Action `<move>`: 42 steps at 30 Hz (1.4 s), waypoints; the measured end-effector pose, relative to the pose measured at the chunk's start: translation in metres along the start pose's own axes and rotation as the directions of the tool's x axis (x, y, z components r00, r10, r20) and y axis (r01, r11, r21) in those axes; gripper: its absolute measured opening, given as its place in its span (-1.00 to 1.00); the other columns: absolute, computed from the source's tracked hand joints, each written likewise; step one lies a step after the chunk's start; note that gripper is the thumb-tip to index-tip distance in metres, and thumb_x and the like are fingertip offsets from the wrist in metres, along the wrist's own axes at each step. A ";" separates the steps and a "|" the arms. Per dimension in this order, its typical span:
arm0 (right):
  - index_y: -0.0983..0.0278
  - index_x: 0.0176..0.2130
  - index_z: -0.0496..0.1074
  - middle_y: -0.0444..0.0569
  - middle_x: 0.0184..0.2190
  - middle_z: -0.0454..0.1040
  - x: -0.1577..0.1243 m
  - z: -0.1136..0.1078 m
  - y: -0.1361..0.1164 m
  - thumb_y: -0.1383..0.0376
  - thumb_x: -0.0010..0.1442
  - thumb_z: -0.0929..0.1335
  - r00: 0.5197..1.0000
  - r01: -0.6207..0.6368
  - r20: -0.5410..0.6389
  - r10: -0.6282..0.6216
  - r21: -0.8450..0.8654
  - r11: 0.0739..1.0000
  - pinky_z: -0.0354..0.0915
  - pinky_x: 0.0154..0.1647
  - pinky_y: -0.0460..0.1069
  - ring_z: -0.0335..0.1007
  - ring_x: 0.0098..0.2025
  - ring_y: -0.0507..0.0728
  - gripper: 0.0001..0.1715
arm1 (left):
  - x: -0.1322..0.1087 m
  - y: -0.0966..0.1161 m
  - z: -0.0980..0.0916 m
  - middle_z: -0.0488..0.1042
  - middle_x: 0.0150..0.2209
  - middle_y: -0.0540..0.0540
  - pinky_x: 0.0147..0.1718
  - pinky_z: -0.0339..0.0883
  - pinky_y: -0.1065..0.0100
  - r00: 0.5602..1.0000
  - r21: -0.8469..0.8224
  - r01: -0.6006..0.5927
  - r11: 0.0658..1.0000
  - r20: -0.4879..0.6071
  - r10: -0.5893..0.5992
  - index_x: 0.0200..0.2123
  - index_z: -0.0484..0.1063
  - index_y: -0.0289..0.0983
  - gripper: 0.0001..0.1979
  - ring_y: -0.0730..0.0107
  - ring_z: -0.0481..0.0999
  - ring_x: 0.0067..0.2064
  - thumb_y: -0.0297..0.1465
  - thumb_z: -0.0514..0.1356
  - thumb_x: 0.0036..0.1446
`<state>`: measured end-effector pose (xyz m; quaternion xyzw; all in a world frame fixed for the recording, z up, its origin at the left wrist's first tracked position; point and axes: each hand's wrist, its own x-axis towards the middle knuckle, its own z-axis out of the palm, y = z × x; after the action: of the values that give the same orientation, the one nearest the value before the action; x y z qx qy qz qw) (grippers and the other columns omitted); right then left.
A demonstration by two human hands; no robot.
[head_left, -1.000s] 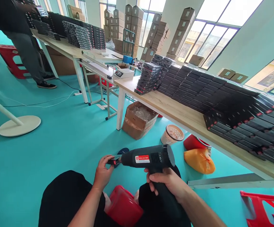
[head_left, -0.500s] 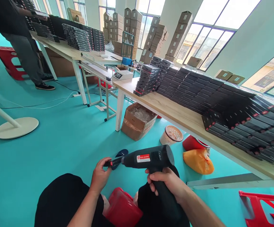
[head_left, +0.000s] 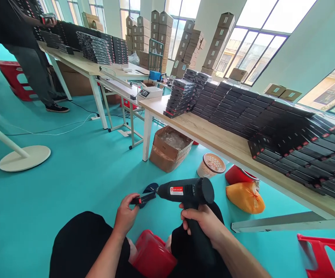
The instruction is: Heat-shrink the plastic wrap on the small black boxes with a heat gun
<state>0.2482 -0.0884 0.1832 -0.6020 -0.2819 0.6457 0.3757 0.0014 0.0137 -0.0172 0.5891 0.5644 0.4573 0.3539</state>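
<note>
My left hand (head_left: 127, 213) pinches the box (head_left: 143, 199), now tilted at the nozzle of the heat gun (head_left: 186, 192), which my right hand (head_left: 203, 221) stays clamped on.

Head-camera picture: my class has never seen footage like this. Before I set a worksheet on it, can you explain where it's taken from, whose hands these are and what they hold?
The camera sits on a person's head and looks forward and down, so the two bare arms at the bottom are the wearer's own; there is no machine. A red stool shows between the knees, above a turquoise floor. The right hand grips a black heat gun by its handle. The left hand pinches a small box, black with a red end, right at the gun's nozzle. On the right, a wooden table carries rows of stacked black boxes. Beneath it are an open carton and an orange bag. Far left, another person stands at a second table.
</note>
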 end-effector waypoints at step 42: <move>0.36 -0.29 0.49 -0.11 -0.50 0.45 0.033 -0.015 0.023 0.23 -0.09 0.44 0.991 -0.121 0.065 0.114 0.116 0.986 0.24 -0.54 -0.10 0.35 -0.53 0.00 -0.67 | -0.008 0.044 -0.023 0.63 -0.16 -0.38 -0.27 0.55 0.08 0.644 -0.735 0.677 -0.031 0.613 -0.458 0.09 0.46 -0.43 -0.45 -0.03 0.65 -0.19 -0.12 0.15 0.22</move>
<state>0.2595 -0.0754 0.1440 -0.5749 -0.2177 0.6997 0.3640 -0.0050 -0.0014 0.0308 0.0085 0.3295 0.4471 0.8316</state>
